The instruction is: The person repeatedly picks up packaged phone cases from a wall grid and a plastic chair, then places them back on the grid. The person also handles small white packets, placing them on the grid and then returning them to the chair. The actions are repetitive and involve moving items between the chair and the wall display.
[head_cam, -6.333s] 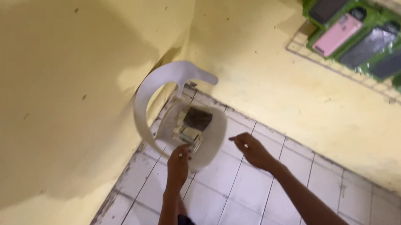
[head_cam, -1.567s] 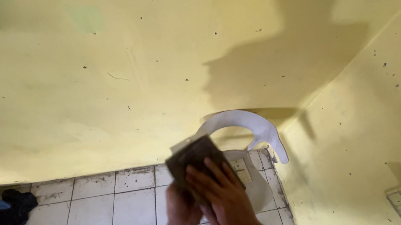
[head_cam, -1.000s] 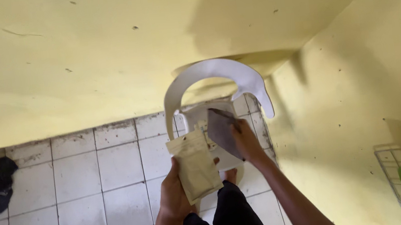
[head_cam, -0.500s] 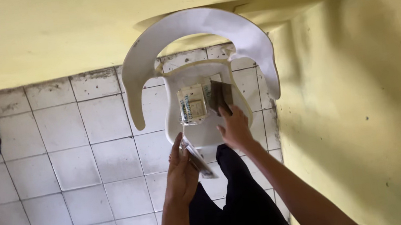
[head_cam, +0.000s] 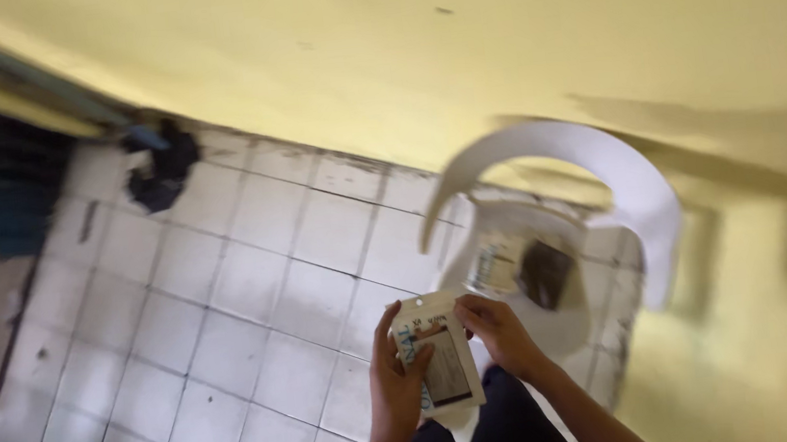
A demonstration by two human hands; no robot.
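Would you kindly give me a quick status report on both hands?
Left hand and right hand grip flat white packet. Dark flat pouch and clear packet lie on white plastic chair.

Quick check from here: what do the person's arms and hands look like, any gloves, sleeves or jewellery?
Both are bare: the left hand and right hand wear no gloves, and no sleeves cover the forearms in view. I see no ring, watch or bracelet, though the picture is blurred.

A flat, pale, rectangular packet (head_cam: 439, 362) with a dark window panel on its face is held upright above the front edge of the white plastic chair (head_cam: 606, 177). Its left edge is gripped by the left hand (head_cam: 394, 381); its top right corner is pinched by the right hand (head_cam: 497, 330).
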